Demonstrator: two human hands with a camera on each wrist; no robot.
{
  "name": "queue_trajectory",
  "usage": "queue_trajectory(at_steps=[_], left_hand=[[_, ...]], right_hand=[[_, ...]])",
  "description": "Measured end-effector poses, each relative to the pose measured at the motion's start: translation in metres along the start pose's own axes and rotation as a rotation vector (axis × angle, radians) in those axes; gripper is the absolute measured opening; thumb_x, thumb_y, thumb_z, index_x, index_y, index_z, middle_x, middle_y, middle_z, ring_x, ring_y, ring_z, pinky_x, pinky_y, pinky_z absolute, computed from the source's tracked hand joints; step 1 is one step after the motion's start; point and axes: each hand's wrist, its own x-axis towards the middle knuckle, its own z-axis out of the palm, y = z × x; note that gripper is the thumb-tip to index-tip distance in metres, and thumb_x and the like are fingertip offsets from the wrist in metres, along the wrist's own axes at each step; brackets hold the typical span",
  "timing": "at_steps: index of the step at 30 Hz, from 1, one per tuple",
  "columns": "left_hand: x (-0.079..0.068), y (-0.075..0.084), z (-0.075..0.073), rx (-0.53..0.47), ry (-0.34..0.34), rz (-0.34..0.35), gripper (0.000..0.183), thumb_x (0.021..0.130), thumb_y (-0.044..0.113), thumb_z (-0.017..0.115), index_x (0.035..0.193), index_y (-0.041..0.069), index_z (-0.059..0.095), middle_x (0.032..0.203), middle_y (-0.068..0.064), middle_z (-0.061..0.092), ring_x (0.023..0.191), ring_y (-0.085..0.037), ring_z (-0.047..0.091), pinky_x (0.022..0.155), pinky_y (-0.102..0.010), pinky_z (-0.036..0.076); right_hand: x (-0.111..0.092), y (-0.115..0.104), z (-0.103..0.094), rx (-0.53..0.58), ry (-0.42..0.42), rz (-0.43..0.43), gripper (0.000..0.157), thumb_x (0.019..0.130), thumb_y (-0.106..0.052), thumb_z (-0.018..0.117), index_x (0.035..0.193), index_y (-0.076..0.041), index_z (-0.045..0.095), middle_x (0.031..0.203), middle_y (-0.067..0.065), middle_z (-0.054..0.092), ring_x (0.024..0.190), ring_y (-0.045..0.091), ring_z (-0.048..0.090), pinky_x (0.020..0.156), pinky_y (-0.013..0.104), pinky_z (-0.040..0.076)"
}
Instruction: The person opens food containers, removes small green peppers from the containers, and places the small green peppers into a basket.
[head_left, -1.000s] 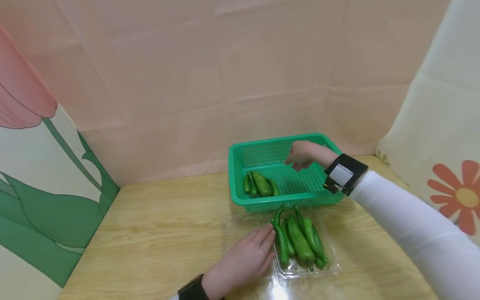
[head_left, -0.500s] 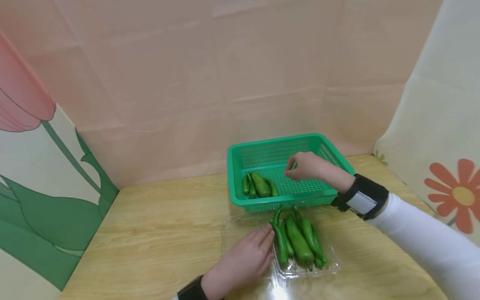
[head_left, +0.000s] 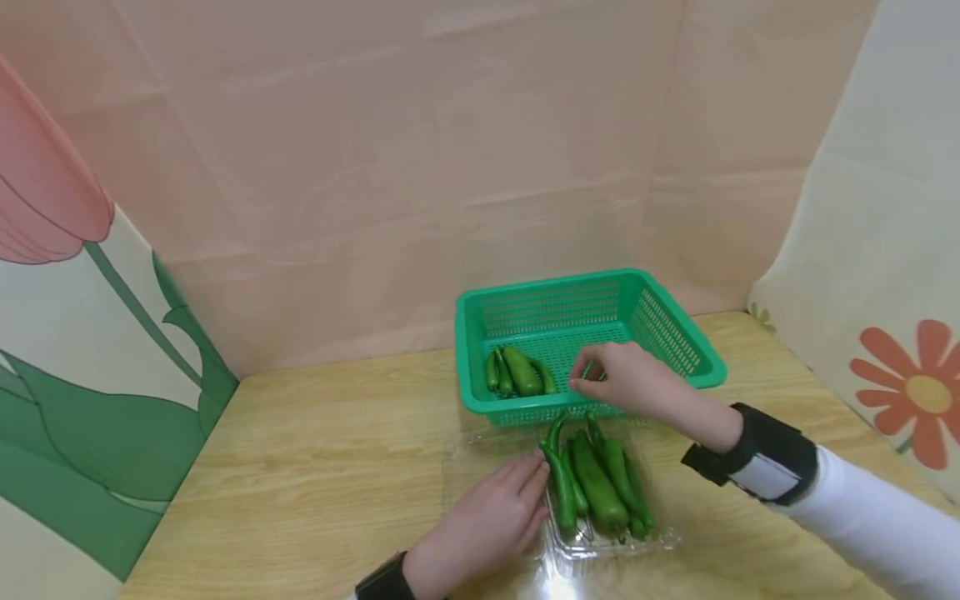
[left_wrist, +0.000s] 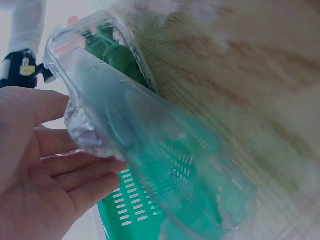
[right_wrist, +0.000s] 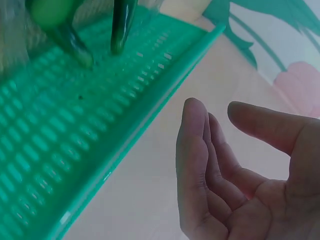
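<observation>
Two bare hands are at work over the wooden table (head_left: 315,475). The left hand (head_left: 487,510) is on the near side, its fingers nearly straight and close together, their tips touching the clear plastic box (head_left: 581,550) along its left edge, where the lid (head_left: 463,475) lies spread to the left; from the left wrist the thumb shows apart from the fingers. Several green peppers (head_left: 596,483) lie side by side in the box, their stems toward the far side. Just beyond stands the green basket (head_left: 462,350), with four more peppers (head_left: 523,372) at its left end. The right hand (head_left: 626,379) hangs at the near right part of the basket, its fingers loosely bent and the thumb held off from the forefinger, with a plain gap and only air between them
</observation>
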Motion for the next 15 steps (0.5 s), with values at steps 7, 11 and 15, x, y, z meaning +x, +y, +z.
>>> queue_trajectory(at_steps=[7, 11, 15], left_hand=[[0.0, 0.0, -0.001, 0.009, 0.007, 0.002, 0.051, 0.098, 0.036, 0.047, 0.133, -0.001, 0.05, 0.138, -0.017, 0.051, 0.13, -0.024, 0.048, 0.111, -0.033, 0.039], [0.0, 0.0, -0.001, 0.001, 0.004, 0.0, 0.052, 0.098, 0.035, 0.047, 0.133, -0.002, 0.05, 0.138, -0.018, 0.05, 0.13, -0.024, 0.048, 0.111, -0.033, 0.039], [0.0, 0.0, -0.001, -0.003, 0.009, 0.003, 0.052, 0.098, 0.035, 0.047, 0.134, -0.002, 0.049, 0.139, -0.018, 0.05, 0.131, -0.024, 0.047, 0.112, -0.033, 0.038]], right_hand=[[-0.015, -0.004, 0.018, 0.033, -0.006, -0.021, 0.009, 0.089, -0.025, 0.066, 0.089, -0.016, 0.066, 0.074, -0.004, 0.066, 0.062, 0.004, 0.058, 0.05, 0.022, 0.048], [-0.021, -0.003, 0.03, 0.057, -0.019, -0.034, 0.009, 0.088, -0.025, 0.067, 0.087, -0.016, 0.066, 0.071, -0.005, 0.066, 0.059, 0.002, 0.056, 0.049, 0.02, 0.047], [-0.026, 0.001, 0.04, 0.088, -0.037, -0.037, 0.01, 0.088, -0.026, 0.067, 0.086, -0.016, 0.065, 0.068, -0.005, 0.065, 0.057, 0.002, 0.055, 0.049, 0.019, 0.046]])
